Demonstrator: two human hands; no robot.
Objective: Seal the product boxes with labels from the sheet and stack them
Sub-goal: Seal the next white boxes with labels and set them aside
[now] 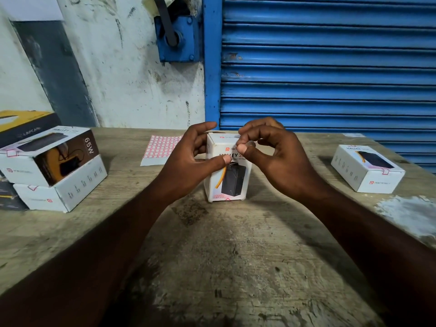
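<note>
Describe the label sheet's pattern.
The label sheet has a grid of red-edged white squares; head view.

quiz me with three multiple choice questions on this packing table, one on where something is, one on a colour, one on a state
1. Where does the label sheet lie?
A on the floor
B on the table, beyond the left hand
C on a shelf

2. What colour is the shutter?
A green
B grey
C blue

3. How is the middle box placed?
A standing on end
B lying flat
C flaps wide open

Answers:
1 B, the sheet lies flat on the wooden top, just past the left hand's fingers.
2 C, its slats and frame are all blue.
3 A, its tall printed face stands upright and closed, with the left hand gripping its side.
</note>
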